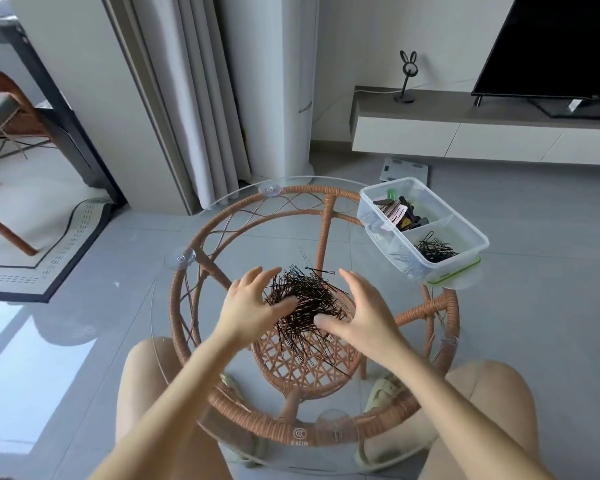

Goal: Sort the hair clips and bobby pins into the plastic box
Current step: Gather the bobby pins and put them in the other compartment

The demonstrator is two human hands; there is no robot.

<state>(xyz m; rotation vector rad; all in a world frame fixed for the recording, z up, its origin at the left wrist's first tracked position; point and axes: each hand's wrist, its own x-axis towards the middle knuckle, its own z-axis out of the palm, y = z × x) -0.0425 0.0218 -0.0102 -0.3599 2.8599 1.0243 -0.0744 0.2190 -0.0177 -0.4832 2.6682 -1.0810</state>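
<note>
Near the plastic box (pixel 385 185), spread hands (pixel 253 306) (pixel 364 313) flank bobby pins (pixel 309 296); perhaps touching them.

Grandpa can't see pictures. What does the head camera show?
A left hand and right hand reach around a pile of bobby pins on a round glass-topped rattan table. A clear plastic box at its far right edge holds hair clips in one compartment, more bobby pins in another.
</note>
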